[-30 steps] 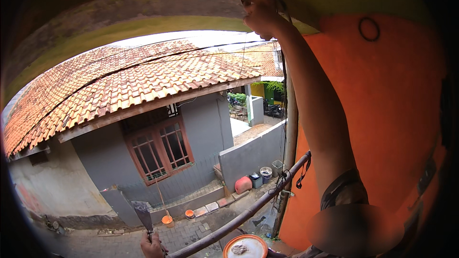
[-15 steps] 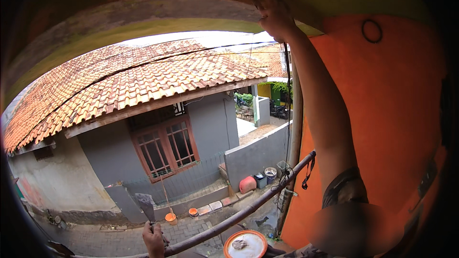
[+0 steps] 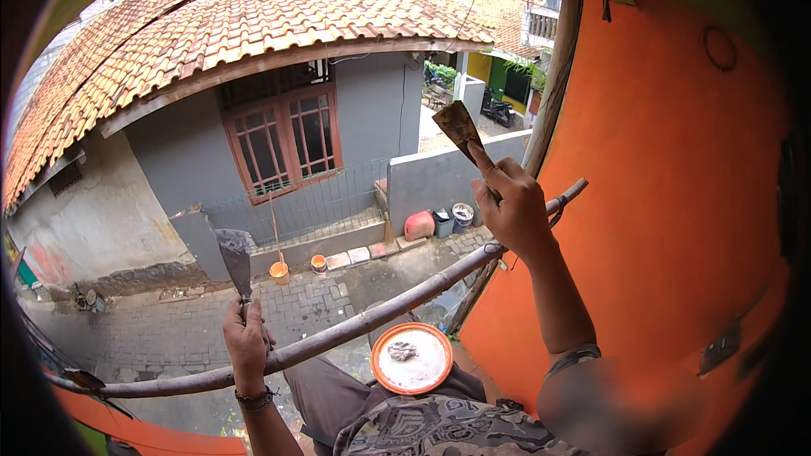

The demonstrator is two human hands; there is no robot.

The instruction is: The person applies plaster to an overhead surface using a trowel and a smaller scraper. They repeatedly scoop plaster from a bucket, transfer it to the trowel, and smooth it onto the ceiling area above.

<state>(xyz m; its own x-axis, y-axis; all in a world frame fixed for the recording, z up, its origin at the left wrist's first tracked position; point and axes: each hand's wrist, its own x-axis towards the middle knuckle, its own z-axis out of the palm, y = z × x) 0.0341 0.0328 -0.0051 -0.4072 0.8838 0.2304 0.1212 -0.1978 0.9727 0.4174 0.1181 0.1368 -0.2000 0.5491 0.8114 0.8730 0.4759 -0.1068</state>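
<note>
Head view: wide putty knife (image 3: 234,260) held nearly upright in left hand (image 3: 246,339), fingers wrapped around handle. Stained scraper (image 3: 457,127) gripped in right hand (image 3: 517,207), blade tilted up-left, index finger extended toward it. Bamboo pole (image 3: 363,323) seen behind forearms; orange-rimmed round container (image 3: 374,361) with white paste (image 3: 428,371) placed below, between them.

The left scraper (image 3: 236,257) and right scraper (image 3: 458,125) show dull, smeared metal, the pole (image 3: 365,322) matt wood, the tub (image 3: 374,361) smooth plastic.
</note>
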